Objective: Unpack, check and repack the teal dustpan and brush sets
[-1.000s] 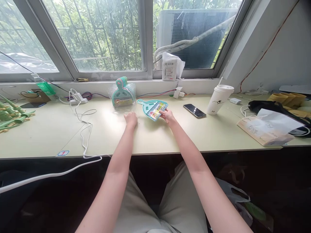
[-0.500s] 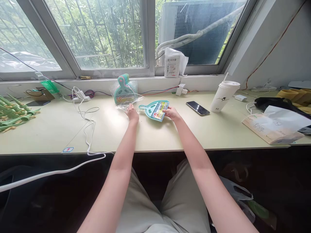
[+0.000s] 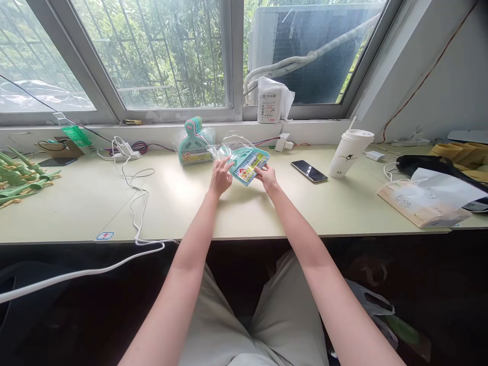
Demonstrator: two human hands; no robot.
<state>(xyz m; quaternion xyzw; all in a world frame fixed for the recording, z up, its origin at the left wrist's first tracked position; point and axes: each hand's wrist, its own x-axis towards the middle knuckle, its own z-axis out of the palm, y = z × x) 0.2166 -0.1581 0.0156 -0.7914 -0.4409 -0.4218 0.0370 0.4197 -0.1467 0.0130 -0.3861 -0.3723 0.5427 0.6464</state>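
Teal scoop [image 3: 248,163] with printed label, held near the tabletop [image 3: 251,218], between both hands. Looks light, thin, fairly stiff; label face probably slick, best gripped by the wide rim. Right hand [image 3: 267,179] clamped on rim at its right end. Left hand [image 3: 221,177] at the other side, fingers against clear plastic bag [image 3: 224,151]; can't tell if pinched.

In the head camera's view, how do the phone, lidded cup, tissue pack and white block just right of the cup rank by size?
Largest to smallest:
1. Tissue pack
2. Lidded cup
3. Phone
4. White block
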